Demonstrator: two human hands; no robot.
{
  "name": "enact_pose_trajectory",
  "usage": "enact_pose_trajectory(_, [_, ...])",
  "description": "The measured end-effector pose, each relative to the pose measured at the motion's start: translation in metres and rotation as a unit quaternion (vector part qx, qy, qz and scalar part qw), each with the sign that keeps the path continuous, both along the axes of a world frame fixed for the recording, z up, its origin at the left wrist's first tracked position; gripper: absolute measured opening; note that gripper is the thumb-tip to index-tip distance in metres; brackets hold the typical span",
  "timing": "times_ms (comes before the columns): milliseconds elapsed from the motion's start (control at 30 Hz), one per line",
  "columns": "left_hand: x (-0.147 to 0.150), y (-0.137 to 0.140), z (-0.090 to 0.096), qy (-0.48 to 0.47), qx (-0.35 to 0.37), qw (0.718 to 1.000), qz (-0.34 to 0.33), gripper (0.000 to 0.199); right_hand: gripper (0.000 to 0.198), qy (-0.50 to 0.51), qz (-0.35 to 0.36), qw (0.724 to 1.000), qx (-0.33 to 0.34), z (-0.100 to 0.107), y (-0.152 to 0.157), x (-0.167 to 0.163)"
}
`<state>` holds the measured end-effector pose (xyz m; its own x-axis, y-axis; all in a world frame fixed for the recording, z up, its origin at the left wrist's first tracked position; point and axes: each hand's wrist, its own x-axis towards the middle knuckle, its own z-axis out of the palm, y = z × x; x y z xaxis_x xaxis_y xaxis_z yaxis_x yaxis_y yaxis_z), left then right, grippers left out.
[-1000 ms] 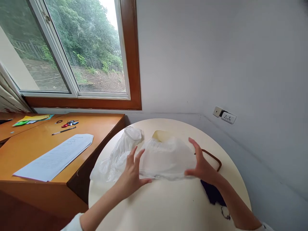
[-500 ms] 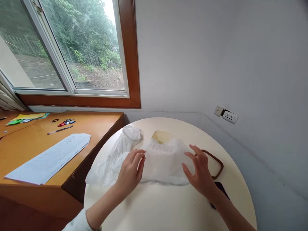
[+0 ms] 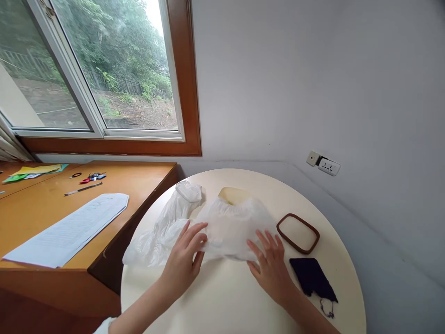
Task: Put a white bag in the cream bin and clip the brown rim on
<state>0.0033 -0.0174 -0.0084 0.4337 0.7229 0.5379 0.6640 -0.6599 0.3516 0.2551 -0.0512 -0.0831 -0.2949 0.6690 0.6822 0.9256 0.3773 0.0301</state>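
A whitish, translucent plastic cover [image 3: 229, 227] with a gathered top edge lies on the round table. A pale yellow piece [image 3: 236, 195] shows behind its gathered edge; what the cover holds is hazy. My left hand [image 3: 186, 255] is at its left side, fingers curved and thumb apart. On the cover's right front part rest the spread fingers of my right hand [image 3: 270, 264]. Neither hand grips anything that I can see. Just left of the cover lies a crumpled clear plastic bag [image 3: 163, 227], close to my left hand.
To the right lie a brown rounded-rectangle frame [image 3: 301, 248] and a dark blue cloth pouch [image 3: 313, 278] with a cord. The wooden desk [image 3: 146, 185] on the left holds papers [image 3: 73, 232], a pen [image 3: 83, 189] and keys [image 3: 93, 177]. A wall stands behind the round table [image 3: 222, 297].
My right hand has moved left and down onto the cover, uncovering the brown frame and blue pouch. My left hand has shifted slightly down, its fingers more apart. The cover looks flatter.
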Motion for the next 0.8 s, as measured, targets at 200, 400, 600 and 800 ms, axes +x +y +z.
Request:
enact_pose_trajectory(200, [0.022,0.002,0.064,-0.205,-0.227,0.951,0.037,0.005,0.054,0.093,-0.035,0.994,0.036,0.027,0.008,0.002])
enact_pose_trajectory(400, [0.031,0.037,0.094,-0.304,-0.31,0.901,-0.004,0.01,0.017,0.218,-0.006,0.975,-0.035,0.063,0.021,0.014])
enact_pose_trajectory(600, [0.013,0.067,0.115,-0.162,-0.417,0.894,-0.015,0.04,0.018,0.499,0.048,0.843,-0.196,0.11,0.061,0.043])
enact_pose_trajectory(800, [0.008,0.091,0.117,-0.078,-0.339,0.937,-0.016,0.032,0.021,0.539,0.042,0.807,-0.239,0.136,0.115,0.053])
